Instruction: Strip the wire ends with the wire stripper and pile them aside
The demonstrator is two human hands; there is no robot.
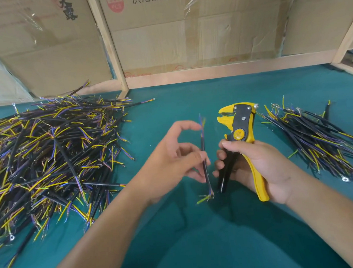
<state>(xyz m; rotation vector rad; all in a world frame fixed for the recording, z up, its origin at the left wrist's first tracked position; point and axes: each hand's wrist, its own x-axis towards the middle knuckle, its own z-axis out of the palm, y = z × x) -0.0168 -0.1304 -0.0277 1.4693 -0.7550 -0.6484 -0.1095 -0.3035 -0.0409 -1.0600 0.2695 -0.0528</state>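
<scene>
matt teal cloth table point(201, 248)

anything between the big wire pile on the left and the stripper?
Head view: the left hand, pinching one upright cable, sits between the big wire pile and the wire stripper; otherwise bare green mat.

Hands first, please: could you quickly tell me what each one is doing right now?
Left hand: pinching one black cable, held upright.
Right hand: gripping the handles of the yellow wire stripper.

A small assembly workshop; a teal felt tabletop point(201, 248) heaped with cut wire pieces point(46, 156); flattened cardboard cartons point(194, 26) in wooden frames wall it.
</scene>
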